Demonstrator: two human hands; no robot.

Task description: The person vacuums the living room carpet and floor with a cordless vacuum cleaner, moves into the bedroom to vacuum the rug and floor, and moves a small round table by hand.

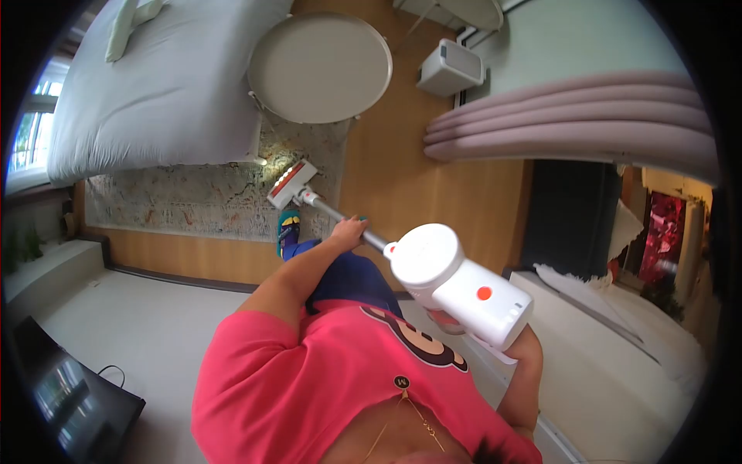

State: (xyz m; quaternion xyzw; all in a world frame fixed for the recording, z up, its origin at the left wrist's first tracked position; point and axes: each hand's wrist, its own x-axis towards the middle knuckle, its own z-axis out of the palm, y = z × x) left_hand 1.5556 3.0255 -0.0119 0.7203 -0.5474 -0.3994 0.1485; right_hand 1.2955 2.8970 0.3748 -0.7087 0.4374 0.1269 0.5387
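Note:
A white cordless stick vacuum cleaner [483,294] with an orange dot on its body slants across the middle of the head view. My left hand [352,232] is closed around its grey metal tube. At the rear of the body, my right hand [525,346] is closed on the handle, its fingers mostly hidden behind the vacuum. The floor head [292,185], white and red with a row of lit lamps, rests on the patterned rug [178,201]. Just beside that head is my foot in a colourful sandal [288,226].
A round beige tray-top table [321,68] stands ahead, beside a bed with a grey cover [162,93]. A white bin [450,68] stands by the wall. Pink curtains [572,116] hang right, near a dark panel [568,216]. A black screen [77,394] lies lower left.

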